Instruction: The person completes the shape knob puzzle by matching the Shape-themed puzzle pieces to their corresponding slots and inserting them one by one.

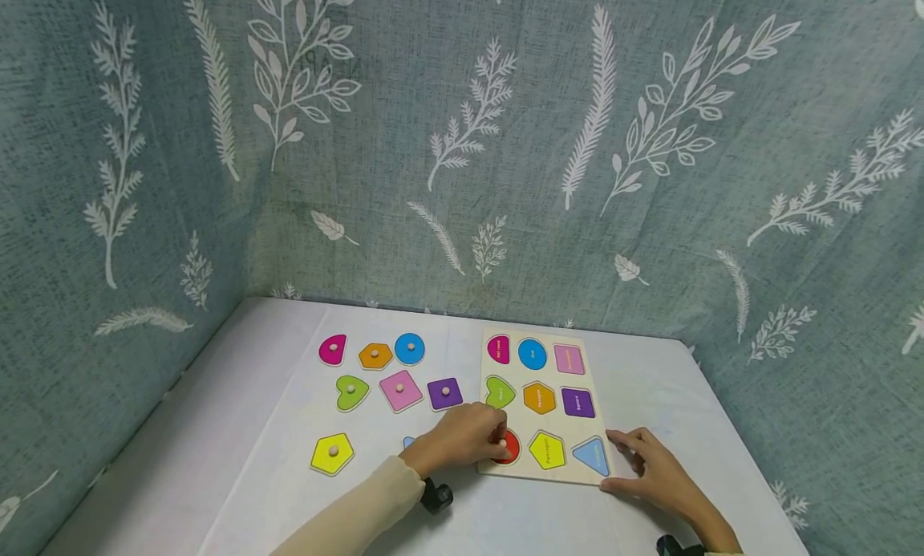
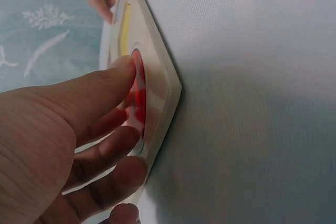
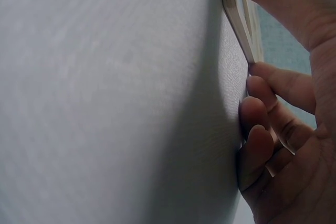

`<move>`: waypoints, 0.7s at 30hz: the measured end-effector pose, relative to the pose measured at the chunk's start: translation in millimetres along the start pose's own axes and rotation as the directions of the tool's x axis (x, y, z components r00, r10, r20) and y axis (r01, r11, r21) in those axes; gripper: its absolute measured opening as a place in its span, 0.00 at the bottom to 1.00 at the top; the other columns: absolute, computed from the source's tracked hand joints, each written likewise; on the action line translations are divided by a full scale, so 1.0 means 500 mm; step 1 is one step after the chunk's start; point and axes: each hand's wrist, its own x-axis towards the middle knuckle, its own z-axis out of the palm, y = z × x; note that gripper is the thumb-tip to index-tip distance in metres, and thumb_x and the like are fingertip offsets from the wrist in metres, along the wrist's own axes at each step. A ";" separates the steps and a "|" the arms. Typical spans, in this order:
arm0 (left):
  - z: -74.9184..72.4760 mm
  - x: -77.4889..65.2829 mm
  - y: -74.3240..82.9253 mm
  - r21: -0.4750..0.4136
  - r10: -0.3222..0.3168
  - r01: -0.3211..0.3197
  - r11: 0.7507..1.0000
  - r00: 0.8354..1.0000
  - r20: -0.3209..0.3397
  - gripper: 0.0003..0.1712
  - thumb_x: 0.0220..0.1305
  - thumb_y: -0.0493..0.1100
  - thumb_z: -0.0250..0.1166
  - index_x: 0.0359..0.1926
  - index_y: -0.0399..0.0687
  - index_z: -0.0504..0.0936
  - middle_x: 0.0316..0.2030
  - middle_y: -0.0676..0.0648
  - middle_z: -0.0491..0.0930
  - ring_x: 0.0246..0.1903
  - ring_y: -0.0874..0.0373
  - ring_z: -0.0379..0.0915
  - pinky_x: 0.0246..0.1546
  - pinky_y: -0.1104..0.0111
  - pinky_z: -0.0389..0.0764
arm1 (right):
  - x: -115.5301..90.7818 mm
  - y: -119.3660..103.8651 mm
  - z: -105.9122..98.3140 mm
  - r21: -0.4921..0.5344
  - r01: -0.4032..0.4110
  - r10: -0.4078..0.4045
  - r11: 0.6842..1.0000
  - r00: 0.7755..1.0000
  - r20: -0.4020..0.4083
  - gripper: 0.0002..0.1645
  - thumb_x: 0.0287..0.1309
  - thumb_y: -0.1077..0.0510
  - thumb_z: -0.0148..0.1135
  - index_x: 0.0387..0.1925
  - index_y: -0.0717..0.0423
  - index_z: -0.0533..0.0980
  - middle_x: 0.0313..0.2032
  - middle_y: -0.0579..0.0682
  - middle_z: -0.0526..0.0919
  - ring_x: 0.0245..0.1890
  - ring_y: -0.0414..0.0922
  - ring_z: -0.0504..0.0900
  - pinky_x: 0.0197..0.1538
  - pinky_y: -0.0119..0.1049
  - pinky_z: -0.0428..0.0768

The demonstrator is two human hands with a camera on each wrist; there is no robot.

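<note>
My left hand (image 1: 465,437) pinches a red round knob piece (image 1: 512,446) at the near left recess of a wooden shape puzzle board (image 1: 520,421). In the left wrist view, the thumb and fingers surround the red piece (image 2: 140,98), which lies low at the board's surface; whether it is fully seated I cannot tell. My right hand (image 1: 653,472) grips the board's right side by its near corner, thumb at the corner and index finger farther up the edge. The right wrist view shows these fingers against the board's edge (image 3: 239,22).
Left of the board lie loose knob pieces: magenta flat-round (image 1: 333,350), orange hexagon (image 1: 375,356), blue circle (image 1: 410,348), green heart (image 1: 352,392), pink (image 1: 401,391), purple square (image 1: 444,394) and yellow pentagon (image 1: 332,454). A light blue piece (image 1: 407,441) is mostly hidden behind the left wrist.
</note>
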 end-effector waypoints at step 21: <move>-0.094 -0.114 -0.089 -0.090 -0.037 0.024 0.996 0.988 -0.149 0.10 0.63 0.52 0.75 0.37 0.54 0.84 0.26 0.62 0.75 0.27 0.66 0.70 0.28 0.72 0.75 | -0.005 -0.006 -0.003 0.005 0.010 -0.010 1.000 1.000 -0.004 0.55 0.37 0.40 0.86 0.66 0.60 0.76 0.39 0.48 0.69 0.35 0.43 0.67 0.34 0.33 0.69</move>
